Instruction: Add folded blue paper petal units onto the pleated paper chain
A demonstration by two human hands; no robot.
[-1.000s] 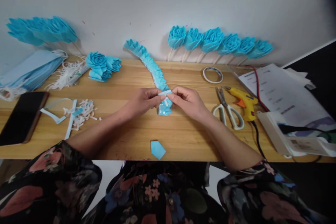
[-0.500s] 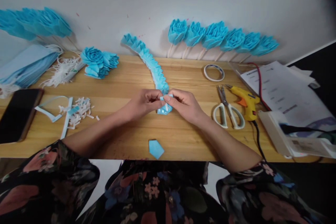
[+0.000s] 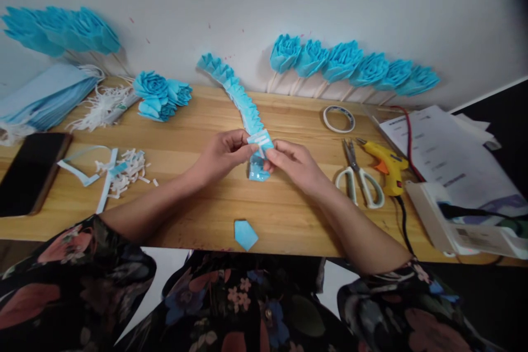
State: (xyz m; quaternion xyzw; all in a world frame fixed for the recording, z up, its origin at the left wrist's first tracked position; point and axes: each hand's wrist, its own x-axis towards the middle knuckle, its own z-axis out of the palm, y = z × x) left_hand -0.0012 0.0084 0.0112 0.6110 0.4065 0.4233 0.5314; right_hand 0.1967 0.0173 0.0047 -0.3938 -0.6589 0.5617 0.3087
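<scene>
My left hand (image 3: 231, 151) pinches the left side of a small blue folded petal piece (image 3: 260, 137) that carries white strips. On its other side, my right hand (image 3: 292, 159) grips the same piece between thumb and fingers. Beyond the hands a long strip of blue pleated petals (image 3: 233, 91) curves up to the wall and seems to meet the held piece. Just below the fingers shows a shiny blue end part (image 3: 258, 169). A loose blue pentagon piece (image 3: 246, 235) lies flat near the table's front edge.
Right of my hands lie scissors (image 3: 358, 176), a yellow glue gun (image 3: 385, 162), a tape roll (image 3: 339, 119) and a white power strip (image 3: 437, 214). Blue flowers on sticks (image 3: 342, 61) lean against the wall. At left are a phone (image 3: 35, 173), white scraps (image 3: 127, 170) and stacked masks (image 3: 53, 96).
The fingers have shifted apart, so more of the held blue piece and its white strips shows. My hands still hold it; the whole view has tilted slightly.
</scene>
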